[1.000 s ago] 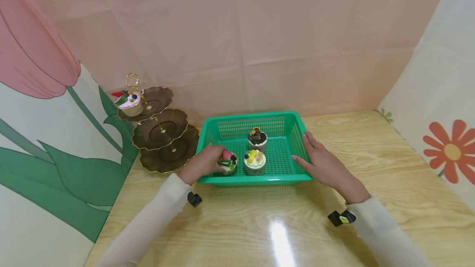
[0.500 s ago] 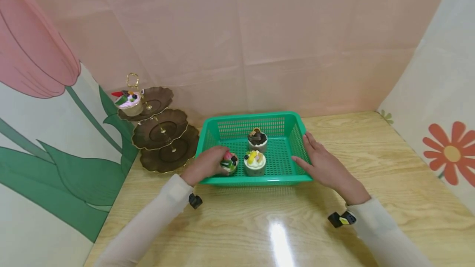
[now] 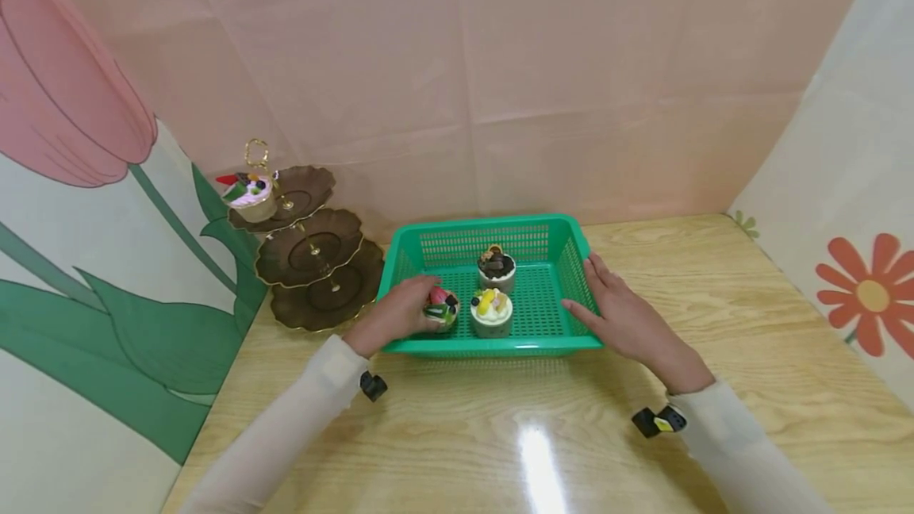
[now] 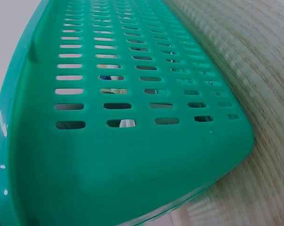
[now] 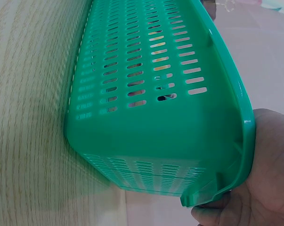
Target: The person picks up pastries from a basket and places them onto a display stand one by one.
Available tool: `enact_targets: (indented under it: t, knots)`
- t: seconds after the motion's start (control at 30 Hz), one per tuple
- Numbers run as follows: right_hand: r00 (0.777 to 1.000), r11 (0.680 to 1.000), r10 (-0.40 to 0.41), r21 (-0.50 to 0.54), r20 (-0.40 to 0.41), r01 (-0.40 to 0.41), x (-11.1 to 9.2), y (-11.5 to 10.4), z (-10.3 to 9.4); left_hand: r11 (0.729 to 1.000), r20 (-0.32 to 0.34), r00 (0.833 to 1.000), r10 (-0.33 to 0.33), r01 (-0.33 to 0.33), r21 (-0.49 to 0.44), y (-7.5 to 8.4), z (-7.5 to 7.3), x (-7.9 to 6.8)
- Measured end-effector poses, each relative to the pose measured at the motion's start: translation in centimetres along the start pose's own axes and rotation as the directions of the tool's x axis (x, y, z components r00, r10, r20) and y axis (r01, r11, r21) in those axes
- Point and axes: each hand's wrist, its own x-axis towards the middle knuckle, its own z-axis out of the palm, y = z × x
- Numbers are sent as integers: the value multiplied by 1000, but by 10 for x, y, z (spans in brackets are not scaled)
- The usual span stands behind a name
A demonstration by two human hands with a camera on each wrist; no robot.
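The left hand [image 3: 400, 312] is gripping the fruit-topped cupcake [image 3: 444, 311], fingers curled about its side, in the near left part of the green basket [image 3: 493, 345] on the bench [image 3: 457, 435]; the right hand [image 3: 628, 320] is resting over the basket's right rim, its fingers lying straight. The yellow-topped cupcake [image 3: 491, 319] is standing just beside the gripped one, with the chocolate-topped cupcake [image 3: 497, 268] behind, so a sideways pull would be risking a knock that tips a neighbour. Squeezing too high would be disturbing the topping, and a low lift could be catching the rim. On the tiered stand [image 3: 309, 258], the pink cupcake [image 3: 255, 206] is sitting at the top plate's edge, where a jolt could be tipping it off. No brand, label or writing is showing legibly
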Motion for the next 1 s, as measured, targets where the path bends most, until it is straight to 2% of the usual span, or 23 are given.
enact_targets:
  t: [0.23,0.37,0.53,0.9,1.0]
  knots:
    - [1000,1000,-3,-1,-10,3,0,-1,0,1000,-41,999,-5,4,-8,-1,-5,-2]
    - [1000,1000,0,-3,-6,0,0,0,0,999,-46,999,0,-2,-51,0,-15,-4]
    - [1000,1000,4,1,-1,-4,0,0,1,988,-22,1000,-20,17,-156,-1,-35,-7]
    - [1000,1000,3,1,-7,-3,-1,-1,1,983,-34,999,-36,29,-184,-10,-84,-17]
    - [1000,1000,0,0,-8,0,-1,-1,0,983,-59,997,-43,31,-183,-12,-98,-20]
